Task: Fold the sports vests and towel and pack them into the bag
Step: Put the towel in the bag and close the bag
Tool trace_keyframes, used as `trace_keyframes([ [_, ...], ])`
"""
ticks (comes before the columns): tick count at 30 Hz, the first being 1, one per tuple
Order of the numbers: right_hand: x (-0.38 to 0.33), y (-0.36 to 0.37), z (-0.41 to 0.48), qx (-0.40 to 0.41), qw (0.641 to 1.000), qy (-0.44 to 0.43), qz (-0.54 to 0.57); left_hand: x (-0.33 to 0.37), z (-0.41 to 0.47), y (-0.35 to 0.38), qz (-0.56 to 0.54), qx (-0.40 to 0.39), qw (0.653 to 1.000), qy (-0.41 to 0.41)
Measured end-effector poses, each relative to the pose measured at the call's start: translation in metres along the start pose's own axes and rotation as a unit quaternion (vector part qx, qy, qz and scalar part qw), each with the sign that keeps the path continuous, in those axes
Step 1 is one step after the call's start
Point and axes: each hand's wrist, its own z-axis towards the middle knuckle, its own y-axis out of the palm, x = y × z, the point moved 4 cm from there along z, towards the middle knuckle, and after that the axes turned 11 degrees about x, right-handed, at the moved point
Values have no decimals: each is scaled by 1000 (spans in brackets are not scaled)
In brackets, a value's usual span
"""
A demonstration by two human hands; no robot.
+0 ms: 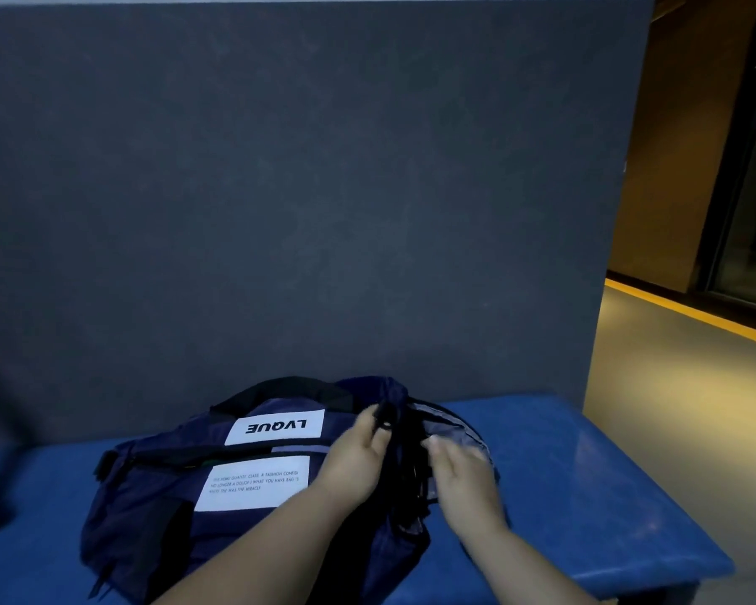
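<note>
I get one head view, facing forward and down, close above the left hand (355,458) and right hand (465,480), with the wall (280,189) beyond them.

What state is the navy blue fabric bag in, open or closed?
Open: the bag shows pale grey lining between the left hand, pinching its edge, and the blurred right hand.

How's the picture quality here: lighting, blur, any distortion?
Head view: dim, blue-tinted light over the navy fabric bag with white labels on the blue bench top; warm light only on the tan floor at right; the right hand motion-blurred, the left hand sharper; the dark grey wall leans at its right edge, likely wide-angle distortion.
</note>
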Motion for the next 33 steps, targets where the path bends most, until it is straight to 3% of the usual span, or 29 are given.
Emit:
trace_keyframes([
  [2,6,-19,7,131,989,2,-64,-2,-4,11,148,-16,986,75],
  [3,15,-22,11,143,986,34,-77,-3,-6,15,203,-19,974,102],
  [5,31,-20,17,69,989,122,-37,-4,-9,19,269,-28,954,130],
  [9,36,-11,20,-73,946,220,227,-6,-12,25,323,-73,933,143],
  [13,13,0,13,-157,937,213,230,-8,-11,31,386,-115,905,137],
  [19,8,1,3,-154,928,228,251,-10,-13,28,411,-192,881,132],
  [27,2,7,-1,-187,930,199,244,-9,-20,27,407,-224,875,136],
  [33,4,19,4,-137,936,231,229,-5,-24,17,381,-256,876,151],
])
